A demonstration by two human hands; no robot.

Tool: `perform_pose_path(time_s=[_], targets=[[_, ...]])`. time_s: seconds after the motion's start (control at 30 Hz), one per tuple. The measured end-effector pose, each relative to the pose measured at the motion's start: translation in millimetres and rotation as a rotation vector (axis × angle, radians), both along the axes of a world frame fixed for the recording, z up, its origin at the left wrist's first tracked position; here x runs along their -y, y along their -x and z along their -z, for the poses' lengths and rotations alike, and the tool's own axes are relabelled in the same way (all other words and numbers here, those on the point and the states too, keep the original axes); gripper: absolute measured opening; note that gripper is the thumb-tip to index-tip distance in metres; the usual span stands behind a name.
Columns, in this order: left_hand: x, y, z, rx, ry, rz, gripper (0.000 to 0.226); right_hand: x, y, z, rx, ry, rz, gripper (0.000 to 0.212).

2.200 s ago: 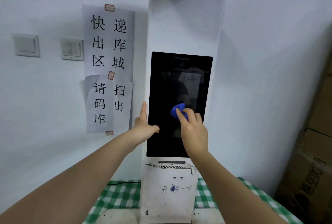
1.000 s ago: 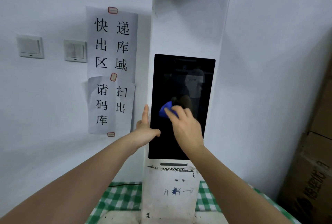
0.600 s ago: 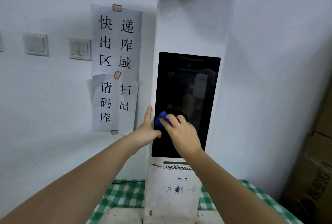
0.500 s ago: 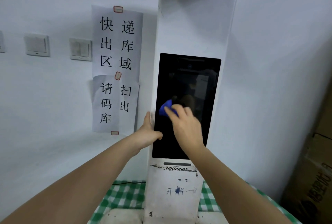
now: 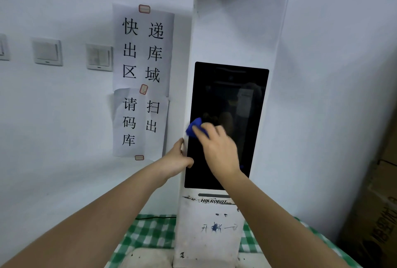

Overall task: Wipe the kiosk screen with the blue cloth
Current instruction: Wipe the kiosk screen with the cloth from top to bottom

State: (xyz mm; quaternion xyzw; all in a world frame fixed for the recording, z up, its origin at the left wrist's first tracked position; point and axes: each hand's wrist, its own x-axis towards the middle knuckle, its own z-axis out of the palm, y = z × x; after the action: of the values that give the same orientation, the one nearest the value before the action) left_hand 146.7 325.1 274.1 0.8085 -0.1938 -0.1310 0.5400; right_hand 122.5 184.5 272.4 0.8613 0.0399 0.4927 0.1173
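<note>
A tall white kiosk [image 5: 236, 31] stands against the wall, with a dark upright screen [image 5: 232, 87] set into its front. My right hand [image 5: 219, 149] presses a small blue cloth [image 5: 194, 129] against the screen's left edge, about halfway up. Most of the cloth is hidden under my fingers. My left hand [image 5: 178, 158] grips the kiosk's left side just below the cloth, thumb resting on the screen's edge and fingers wrapped around the casing.
Paper signs [image 5: 142, 80] with black characters are taped to the wall left of the kiosk, beside several wall switches [image 5: 98, 57]. The kiosk stands on a green checked cloth [image 5: 150, 233]. Cardboard boxes [image 5: 378, 214] are stacked at the right.
My right hand has slid the blue cloth leftward, from the screen's middle to its left edge. My left hand has kept its hold on the kiosk's side. The view shifted slightly.
</note>
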Motion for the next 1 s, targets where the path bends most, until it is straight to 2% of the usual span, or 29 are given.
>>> perform_pose_path(time_s=[0.07,0.1,0.2,0.3,0.4,0.53,0.6,0.63,0.73,0.77,0.87,1.0], targets=[[-1.3,0.2,0.5,-0.037,0.014,0.009,0.086,-3.3,-2.3,-7.7,0.057,-0.131,0.027,0.065],[-1.9,0.2,1.1,-0.049,0.026,0.012,0.086,-5.2,-3.8,-5.1,0.053,-0.128,0.028,0.065],[-2.7,-2.8,3.5,-0.043,0.042,-0.009,0.082,-6.4,-4.5,17.0,-0.047,0.04,-0.009,0.065],[-4.2,-2.4,4.5,-0.051,0.011,-0.009,0.064,-1.9,1.0,33.5,-0.172,0.178,0.002,0.069],[-4.7,0.1,5.5,-0.049,-0.008,0.006,0.053,-1.3,2.8,25.5,-0.172,0.219,0.006,0.065],[-3.9,-2.6,4.4,-0.06,-0.021,0.002,0.062,-10.3,-2.9,-3.5,-0.057,0.047,0.018,0.064],[-3.0,-4.4,4.9,-0.063,-0.026,-0.01,0.065,-15.1,-4.2,-3.1,-0.04,0.024,0.029,0.065],[-2.8,-5.1,5.8,-0.065,-0.029,-0.014,0.062,-15.9,-4.4,3.0,-0.055,0.041,0.026,0.065],[-5.1,-6.2,8.5,-0.074,-0.065,-0.032,0.032,-14.5,-2.5,29.0,-0.184,0.154,0.002,0.068],[-6.5,-6.1,9.4,-0.089,-0.08,-0.045,0.032,-14.0,-1.9,33.6,-0.226,0.194,0.006,0.067],[-11.2,-6.7,10.8,-0.092,-0.079,-0.077,0.055,-15.3,-2.6,24.3,-0.221,0.254,0.018,0.063],[-9.7,-4.9,3.5,-0.095,-0.037,-0.083,0.074,-15.2,-4.0,-5.5,-0.086,0.1,0.026,0.068]])
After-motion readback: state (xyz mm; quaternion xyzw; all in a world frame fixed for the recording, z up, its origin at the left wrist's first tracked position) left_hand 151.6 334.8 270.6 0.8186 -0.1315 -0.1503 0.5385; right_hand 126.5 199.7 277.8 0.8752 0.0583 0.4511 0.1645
